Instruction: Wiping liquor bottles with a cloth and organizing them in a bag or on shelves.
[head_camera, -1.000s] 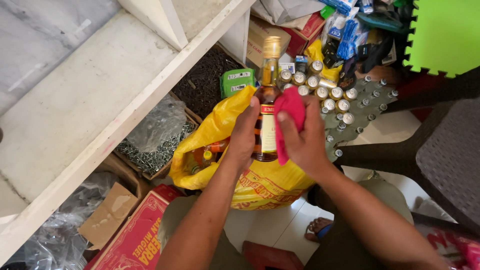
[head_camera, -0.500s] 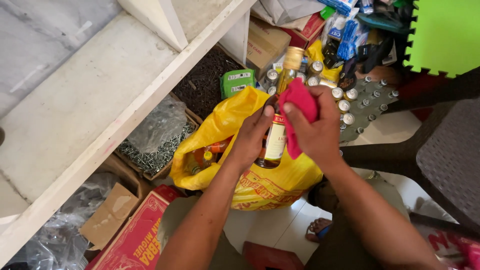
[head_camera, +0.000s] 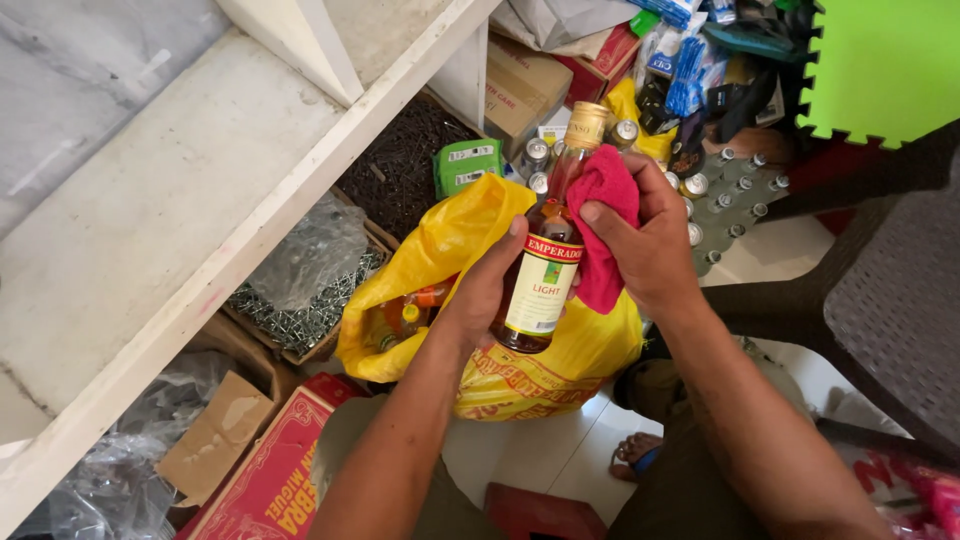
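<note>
My left hand (head_camera: 490, 290) grips the bottle (head_camera: 545, 270) from its left side; my right hand (head_camera: 650, 250) presses a cloth (head_camera: 605, 235) against the bottle's right side. Under both hands sits an open bag (head_camera: 450, 250) with smaller bottles (head_camera: 405, 318) in it. Beyond my hands stand rows of capped bottles (head_camera: 725, 200). Left of my left hand is a tray of nails (head_camera: 300, 310), under a shelf (head_camera: 180, 230). A chair (head_camera: 890, 300) is right of my right hand.

Bright, even daylight all over, strongest on the white floor tiles (head_camera: 560, 450) near the middle and on the pale shelf (head_camera: 150, 220) at left. Shadows are soft, pooling under the shelf. Small glints on the bottle caps (head_camera: 700, 185) far right. Focus is crisp centrally; the straight shelf lines bow slightly near the edges.
</note>
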